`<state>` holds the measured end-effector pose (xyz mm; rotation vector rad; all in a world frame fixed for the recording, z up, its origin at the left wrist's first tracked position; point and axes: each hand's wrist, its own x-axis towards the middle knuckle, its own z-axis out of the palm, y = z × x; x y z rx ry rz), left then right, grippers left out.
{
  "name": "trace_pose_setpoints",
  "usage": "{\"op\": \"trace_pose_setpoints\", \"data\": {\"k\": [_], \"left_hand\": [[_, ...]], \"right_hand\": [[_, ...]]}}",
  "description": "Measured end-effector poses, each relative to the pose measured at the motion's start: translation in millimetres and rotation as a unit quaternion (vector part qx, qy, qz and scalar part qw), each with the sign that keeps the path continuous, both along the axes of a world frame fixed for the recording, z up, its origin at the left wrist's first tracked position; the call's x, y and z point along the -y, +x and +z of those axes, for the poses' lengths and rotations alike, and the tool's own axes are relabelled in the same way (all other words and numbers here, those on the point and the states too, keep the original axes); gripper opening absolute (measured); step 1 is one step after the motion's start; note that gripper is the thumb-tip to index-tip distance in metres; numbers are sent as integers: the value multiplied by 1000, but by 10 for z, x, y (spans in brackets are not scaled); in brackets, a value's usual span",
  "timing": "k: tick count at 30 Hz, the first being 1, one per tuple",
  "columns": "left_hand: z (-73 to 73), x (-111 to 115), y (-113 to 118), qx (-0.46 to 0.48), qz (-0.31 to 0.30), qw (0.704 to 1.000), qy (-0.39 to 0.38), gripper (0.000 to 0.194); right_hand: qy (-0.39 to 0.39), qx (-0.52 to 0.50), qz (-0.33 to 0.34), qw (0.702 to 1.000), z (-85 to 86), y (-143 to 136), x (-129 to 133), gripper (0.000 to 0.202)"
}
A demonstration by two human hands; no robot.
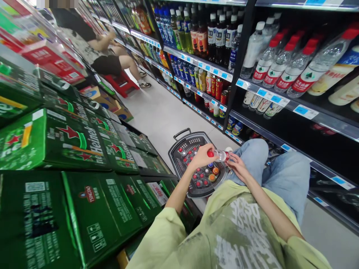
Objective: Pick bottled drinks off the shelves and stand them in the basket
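Observation:
A clear water bottle [220,154] with a red cap lies nearly level between my hands, above a black shopping basket [175,158]. My left hand [202,156] is closed around its cap end. My right hand [237,166] has its fingers on the other end, by the red label. Inside the basket stand several bottles, mostly with red caps [198,184], a few with orange caps [215,170]. My left hand and forearm hide part of the basket's contents.
Stacked green beer cartons [106,209] line my left side. Shelves of drinks [202,67] run along the right, with red-capped water bottles [288,73] near me. Farther down the aisle a person [109,61] sits on a red stool [120,84]. My bent knees [254,153] are beside the basket.

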<state>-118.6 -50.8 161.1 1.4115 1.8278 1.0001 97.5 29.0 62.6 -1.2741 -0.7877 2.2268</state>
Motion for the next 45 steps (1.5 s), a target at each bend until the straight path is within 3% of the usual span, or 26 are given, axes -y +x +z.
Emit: {"op": "trace_pose_setpoints", "data": {"k": [6, 10, 22, 32, 35, 38, 41, 45], "left_hand": [[11, 48, -41, 75, 83, 992, -58, 25], [-15, 46, -57, 89, 118, 988, -44, 27], [45, 58, -59, 63, 57, 995, -43, 31], [17, 71, -111, 35, 66, 997, -30, 27], [-70, 55, -238, -32, 97, 995, -6, 24], [-239, 46, -509, -96, 140, 985, -9, 21], [-519, 76, -881, -142, 176, 972, -61, 20], [-1013, 185, -1349, -192, 214, 945, -158, 15]], "right_hand": [[13, 4, 24, 1000, 44, 33, -16, 53], [16, -3, 34, 999, 11, 45, -21, 48], [4, -31, 56, 998, -47, 62, -30, 46], [-3, -38, 50, 998, -83, 59, -35, 44], [-11, -61, 32, 998, -51, 87, -50, 44], [-26, -90, 4, 996, -38, 132, -88, 38], [-52, -104, -1, 993, -50, 156, -111, 31], [-88, -109, 6, 990, -61, 144, -46, 26]]}}
